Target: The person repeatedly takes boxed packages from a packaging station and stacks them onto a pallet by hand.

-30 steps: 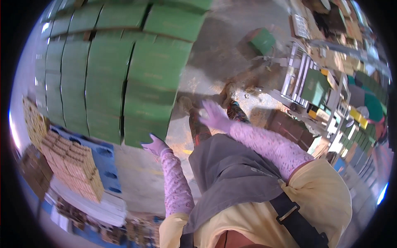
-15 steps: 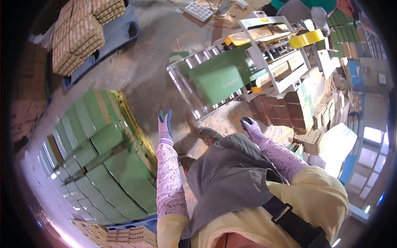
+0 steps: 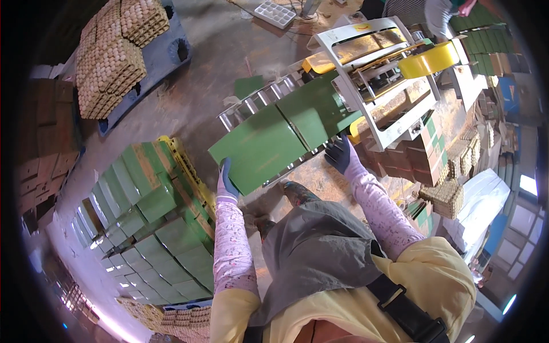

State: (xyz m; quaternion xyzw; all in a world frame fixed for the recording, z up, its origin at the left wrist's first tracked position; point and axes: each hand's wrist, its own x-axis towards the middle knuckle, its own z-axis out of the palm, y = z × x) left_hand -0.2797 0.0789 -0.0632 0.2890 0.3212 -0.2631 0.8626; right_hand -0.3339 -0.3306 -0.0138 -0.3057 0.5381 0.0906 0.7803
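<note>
A flat green carton (image 3: 260, 150) lies on the near-left end of a roller conveyor (image 3: 250, 107) and hides most of its rollers. My left hand (image 3: 227, 180), in a pink and dark blue glove, rests against the carton's near-left corner with its fingers stretched out. A second green carton (image 3: 313, 111) lies end to end with it, running in under the white frame of a taping machine (image 3: 372, 80). Beside the conveyor's near edge, close to the second carton, my right hand (image 3: 341, 155) has its gloved fingers apart and holds nothing.
Stacked green cartons (image 3: 166, 240) stand on a pallet at left. Egg trays (image 3: 111, 57) fill a blue pallet (image 3: 166, 57) at far left. Brown cartons (image 3: 403, 157) and more egg trays (image 3: 443, 197) are at right. Another person (image 3: 437, 17) stands beyond the machine.
A green carton now covers the conveyor's near end, where bare rollers showed. My left hand has come against it. My right hand has moved forward to the conveyor's edge. The view has shifted slightly.
</note>
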